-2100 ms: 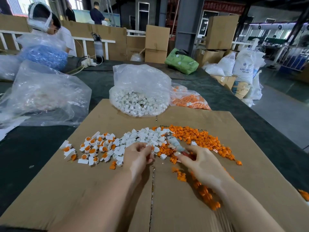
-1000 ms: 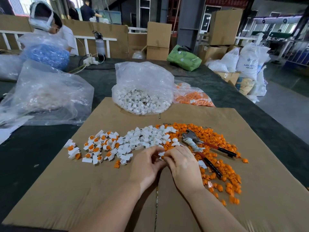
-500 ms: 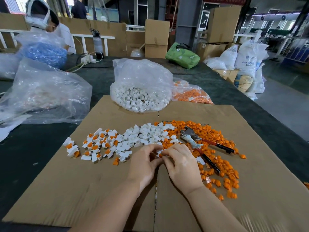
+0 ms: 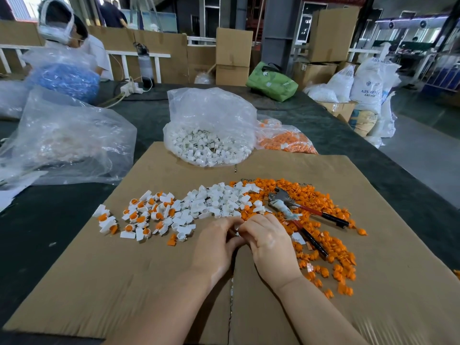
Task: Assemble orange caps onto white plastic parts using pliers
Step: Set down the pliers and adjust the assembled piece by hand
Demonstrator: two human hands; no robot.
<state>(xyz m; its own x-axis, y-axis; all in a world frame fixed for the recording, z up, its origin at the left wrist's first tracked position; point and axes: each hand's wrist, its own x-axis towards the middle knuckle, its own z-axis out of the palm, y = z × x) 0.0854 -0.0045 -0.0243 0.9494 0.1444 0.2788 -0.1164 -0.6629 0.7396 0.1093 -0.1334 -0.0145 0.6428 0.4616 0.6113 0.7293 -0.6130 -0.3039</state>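
Observation:
My left hand [image 4: 215,241] and my right hand [image 4: 270,241] meet fingertip to fingertip over the cardboard sheet [image 4: 124,282], pinching a small white plastic part [image 4: 237,230] between them; most of it is hidden by my fingers. The pliers [image 4: 296,212], with red and black handles, lie open on the heap of orange caps [image 4: 323,207] to the right of my hands. Loose white parts [image 4: 219,200] lie in a pile just beyond my fingers. White parts fitted with orange caps [image 4: 139,215] are spread out to the left.
A clear bag of white parts [image 4: 209,135] and a bag of orange caps [image 4: 286,141] stand at the far edge of the cardboard. A big clear bag [image 4: 64,138] lies on the dark table at left. Another person [image 4: 67,33] sits at the far left. Boxes and sacks stand behind.
My right hand put the pliers down on the orange caps and came over to my left hand. Both hands now pinch one small part together.

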